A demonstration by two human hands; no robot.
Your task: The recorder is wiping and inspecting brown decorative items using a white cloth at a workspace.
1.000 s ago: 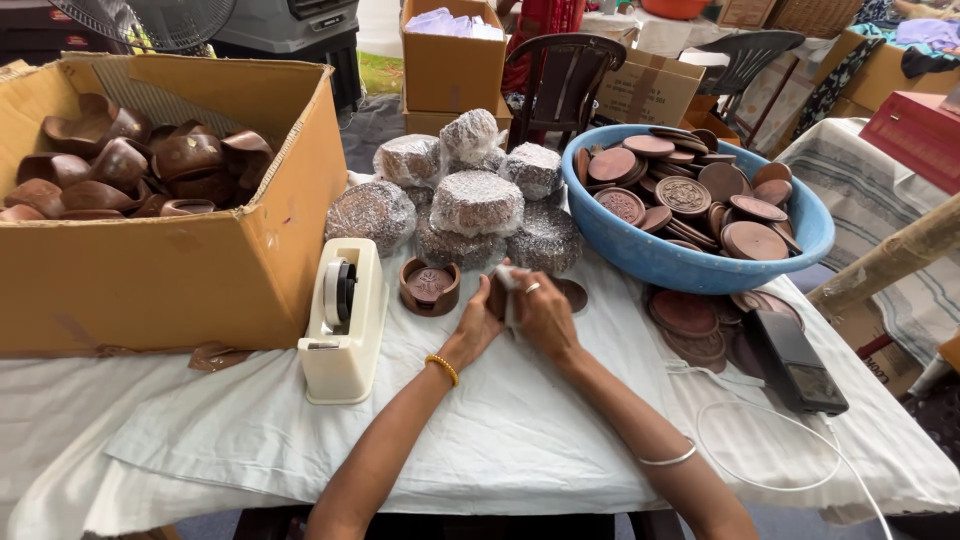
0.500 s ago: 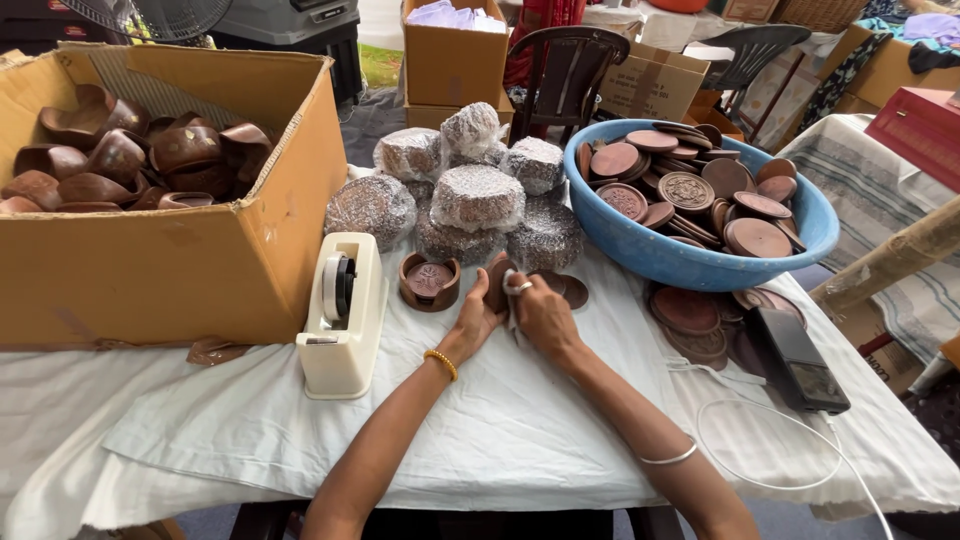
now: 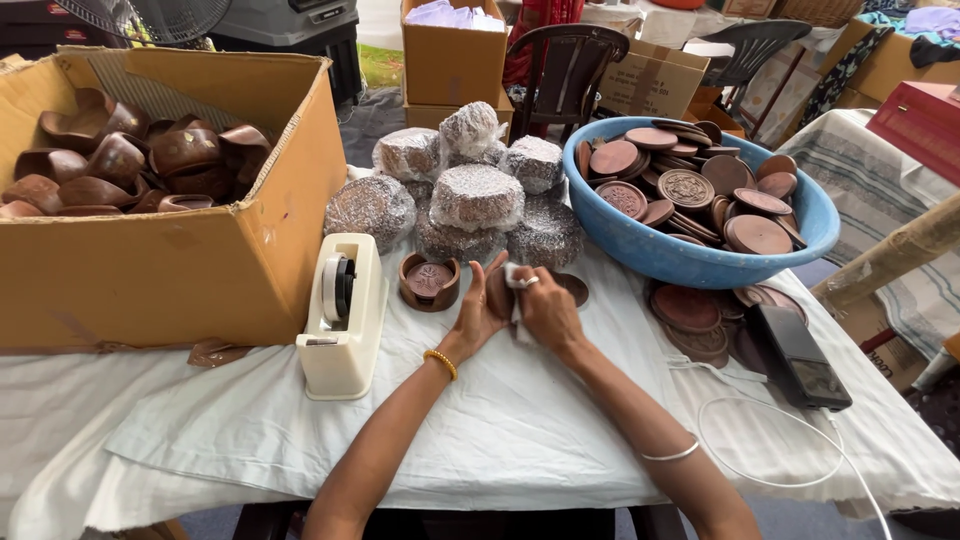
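Two hands at mid-worktop, pressed together over one small brown disc [image 3: 498, 296]. Left hand [image 3: 478, 312] cupped beneath, fingers curled round the disc's near edge, thumb raised beside it. Right hand [image 3: 545, 308] closed on a scrap of white cloth [image 3: 514, 280], pushed flat against the disc's face. Against half a second and a full second ago, hardly any shift: same clasp, same spot, only a slight turn of the wrists, so by the look of it a rubbing or wiping pass carried on rather than finished.

Just left of the hands, a round brown holder [image 3: 429, 281] with a patterned disc inside. Beside that, a cream tape dispenser [image 3: 343, 314] on the white cloth of the worktop [image 3: 520, 420]. Behind, several plastic-wrapped bundles [image 3: 477, 197], heaped and touching. To the right, a blue basin [image 3: 700, 262] full of brown discs, more loose discs [image 3: 692, 318] under its rim. Far left, an open cardboard box [image 3: 170, 270] of brown bowls.
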